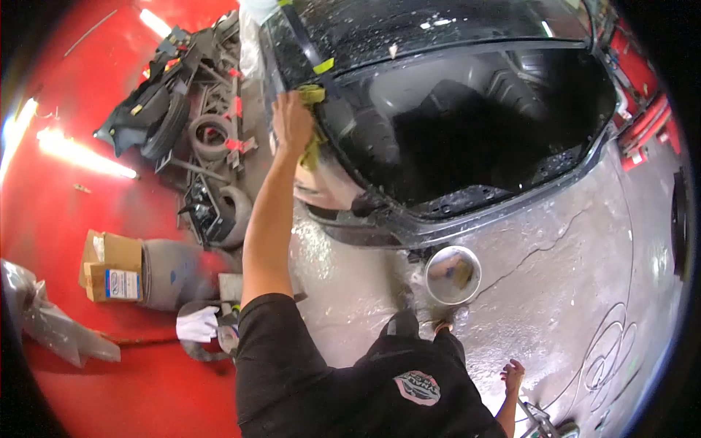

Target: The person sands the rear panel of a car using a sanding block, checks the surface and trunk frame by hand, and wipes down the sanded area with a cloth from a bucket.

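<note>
My left hand (292, 123) reaches out to the car's rear side panel (321, 179), palm down with the fingers laid along the surface. Anything under the palm is hidden. Crumpled yellow masking tape (312, 93) sits beside the fingertips, and more runs down the panel below the hand. The black car (409, 232) has a dark rear opening (467, 131) with bare inner metal. Low at my side hangs my right hand (513, 376), loosely bent with fingers apart and nothing visible in it.
A white bucket (453, 301) with murky contents stands on the wet floor behind the car. Parts and tires (212, 139) crowd the left red wall. A cardboard box (113, 266) rests near a grey drum (179, 274). A hose (606, 358) coils at right.
</note>
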Available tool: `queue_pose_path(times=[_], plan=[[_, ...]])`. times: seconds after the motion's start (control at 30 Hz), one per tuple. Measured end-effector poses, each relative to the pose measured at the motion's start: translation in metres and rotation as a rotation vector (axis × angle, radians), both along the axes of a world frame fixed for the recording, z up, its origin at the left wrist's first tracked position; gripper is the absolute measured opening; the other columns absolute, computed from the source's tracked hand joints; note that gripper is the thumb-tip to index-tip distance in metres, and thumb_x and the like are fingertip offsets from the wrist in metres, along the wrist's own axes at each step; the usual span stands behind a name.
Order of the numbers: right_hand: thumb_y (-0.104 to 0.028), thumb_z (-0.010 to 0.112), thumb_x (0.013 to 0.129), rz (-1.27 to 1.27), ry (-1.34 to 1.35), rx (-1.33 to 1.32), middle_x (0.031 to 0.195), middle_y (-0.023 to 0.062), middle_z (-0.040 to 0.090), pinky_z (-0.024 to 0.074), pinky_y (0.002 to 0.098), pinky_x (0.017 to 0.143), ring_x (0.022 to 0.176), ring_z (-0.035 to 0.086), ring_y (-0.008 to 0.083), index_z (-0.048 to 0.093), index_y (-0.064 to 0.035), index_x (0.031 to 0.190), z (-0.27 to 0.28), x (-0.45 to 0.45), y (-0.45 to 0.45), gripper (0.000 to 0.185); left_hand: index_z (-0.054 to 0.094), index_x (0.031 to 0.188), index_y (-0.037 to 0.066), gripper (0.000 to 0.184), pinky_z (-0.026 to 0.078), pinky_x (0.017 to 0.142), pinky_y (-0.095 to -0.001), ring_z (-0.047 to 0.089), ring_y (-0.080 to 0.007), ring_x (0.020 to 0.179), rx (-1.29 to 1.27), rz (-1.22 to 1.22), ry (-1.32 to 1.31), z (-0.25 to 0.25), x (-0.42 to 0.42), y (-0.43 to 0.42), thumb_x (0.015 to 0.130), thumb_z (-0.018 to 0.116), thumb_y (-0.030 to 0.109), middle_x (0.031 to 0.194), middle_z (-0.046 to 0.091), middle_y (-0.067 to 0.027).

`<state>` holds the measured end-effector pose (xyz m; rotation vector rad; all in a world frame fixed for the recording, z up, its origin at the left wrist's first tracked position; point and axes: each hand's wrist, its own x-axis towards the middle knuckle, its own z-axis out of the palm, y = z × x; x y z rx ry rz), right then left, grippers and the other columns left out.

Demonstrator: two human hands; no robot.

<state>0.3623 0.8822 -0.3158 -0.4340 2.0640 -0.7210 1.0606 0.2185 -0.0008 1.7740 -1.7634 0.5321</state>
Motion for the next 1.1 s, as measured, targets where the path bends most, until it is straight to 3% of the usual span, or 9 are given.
queue_pose_path(times=[0.07,0.17,0.23,0.37,0.4,0.53,0.67,0.9,1.1], plan=[[-0.012,0.062,0.092,0.031,0.057,-0.032,0.085,0.0122,0.069,0.0527,0.0284,0.049,0.062,0.068,0.0175,0.062,0.0023,0.136,0.008,0.002,-0.004,0.046,0.06,0.124,0.006,0.038,0.047,0.097,-0.0607,0.054,-0.0456,0.119,0.019,0.052,0.108,0.016,0.0,-0.03,0.088,0.064,0.014,0.13,0.059,-0.0159],[-0.011,0.061,0.091,0.097,0.079,-0.097,0.083,0.0114,0.069,0.0518,0.0283,0.049,0.061,0.067,0.0171,0.064,0.0026,0.133,0.017,-0.002,-0.004,0.044,0.058,0.136,0.008,0.05,0.044,0.101,-0.0608,0.053,-0.0448,0.122,0.007,0.035,-0.192,0.018,-0.014,-0.042,0.087,0.064,0.015,0.135,0.056,-0.0153],[-0.012,0.063,0.089,0.123,0.05,-0.069,0.084,0.0141,0.07,0.0528,0.028,0.054,0.064,0.069,0.0176,0.066,0.0058,0.129,0.031,0.011,-0.01,0.044,0.054,0.143,0.008,0.057,0.043,0.103,-0.0609,0.051,-0.0443,0.125,-0.016,0.011,-0.215,0.01,-0.008,-0.024,0.088,0.063,0.015,0.139,0.053,-0.015],[-0.013,0.063,0.088,0.137,-0.032,0.038,0.085,0.0138,0.071,0.0531,0.0277,0.053,0.066,0.071,0.0185,0.066,0.005,0.131,0.004,0.014,-0.012,0.047,0.051,0.149,0.009,0.064,0.041,0.105,-0.0595,0.049,-0.044,0.129,0.035,0.073,-0.361,-0.014,-0.024,0.023,0.087,0.061,0.014,0.146,0.049,-0.0154],[-0.013,0.063,0.088,0.138,-0.039,0.049,0.085,0.0138,0.071,0.0533,0.0278,0.053,0.065,0.07,0.0184,0.066,0.0049,0.131,0.001,0.017,-0.015,0.047,0.053,0.146,0.004,0.061,0.04,0.107,-0.0593,0.049,-0.0461,0.127,0.031,-0.042,-0.194,-0.012,-0.036,0.046,0.086,0.059,0.01,0.145,0.048,-0.0192],[-0.014,0.063,0.088,0.195,-0.057,0.006,0.086,0.0134,0.072,0.0539,0.0283,0.054,0.065,0.07,0.0178,0.066,0.0044,0.131,-0.021,0.02,-0.033,0.047,0.057,0.14,0.002,0.057,0.038,0.112,-0.0566,0.047,-0.0473,0.128,0.033,-0.06,-0.145,-0.018,-0.068,0.104,0.084,0.062,0.009,0.136,0.052,-0.0234],[-0.016,0.064,0.088,0.225,-0.006,-0.086,0.087,0.013,0.073,0.0536,0.0287,0.056,0.066,0.069,0.0167,0.068,0.002,0.131,-0.02,0.03,-0.063,0.047,0.065,0.12,0.005,0.039,0.04,0.102,-0.0562,0.051,-0.0422,0.116,0.069,-0.089,-0.172,-0.033,-0.084,0.147,0.081,0.068,0.008,0.12,0.055,-0.0179],[-0.022,0.064,0.09,0.218,0.032,-0.078,0.089,0.0102,0.072,0.0546,0.0303,0.059,0.071,0.07,0.0182,0.067,-0.0006,0.134,-0.003,0.027,-0.059,0.049,0.071,0.12,0.013,0.038,0.043,0.101,-0.0494,0.05,-0.0346,0.117,0.008,-0.421,-0.439,-0.056,-0.074,0.191,0.082,0.071,0.01,0.126,0.055,-0.008],[-0.018,0.064,0.088,0.101,0.001,0.049,0.085,0.0121,0.073,0.0529,0.0288,0.056,0.067,0.069,0.0155,0.067,0.0008,0.134,0.011,0.025,-0.016,0.05,0.069,0.126,0.016,0.045,0.041,0.112,-0.0526,0.045,-0.0366,0.127,0.052,-0.626,-0.649,-0.098,-0.073,0.195,0.081,0.071,0.013,0.142,0.049,-0.0078]])
